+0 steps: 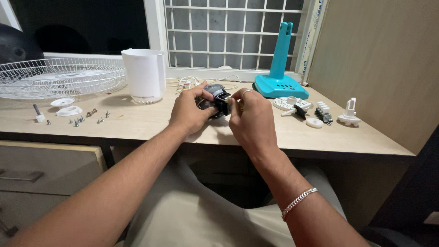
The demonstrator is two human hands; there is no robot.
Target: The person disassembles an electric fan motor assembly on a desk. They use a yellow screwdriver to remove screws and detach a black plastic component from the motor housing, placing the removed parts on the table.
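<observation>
A small dark fan motor [215, 98] is sitting between the 2 hands just above the near part of the wooden counter [137, 126], and both grips are closing on it. The left hand [190, 110] is wrapping the motor's left side, its grip clamped on the housing with the thumb lying over the top. The right hand [251, 114] is pinching the brass-coloured shaft end [227, 99] that is sticking out of the motor toward it, fingers pressed together around that tip; a ring is showing on 1 finger and a silver bracelet [299, 201] is circling the wrist. Thin white wires [192, 82] are trailing from behind the motor toward the window. Just beyond the left-hand grip a white plastic cylinder [144, 75] is standing upright, and farther to that side a white wire fan guard [59, 77] is lying flat, with loose screws [89, 118] and 2 small white discs [68, 107] scattered in front of it. Beyond the right-hand grip a teal fan stand [279, 75] is rising from its base, and near it a white round part [290, 103], a black knob [300, 112], a white cap [314, 122], a small switch block [323, 112] and a white bracket [350, 114] are resting on the counter, all well apart from the motor.
</observation>
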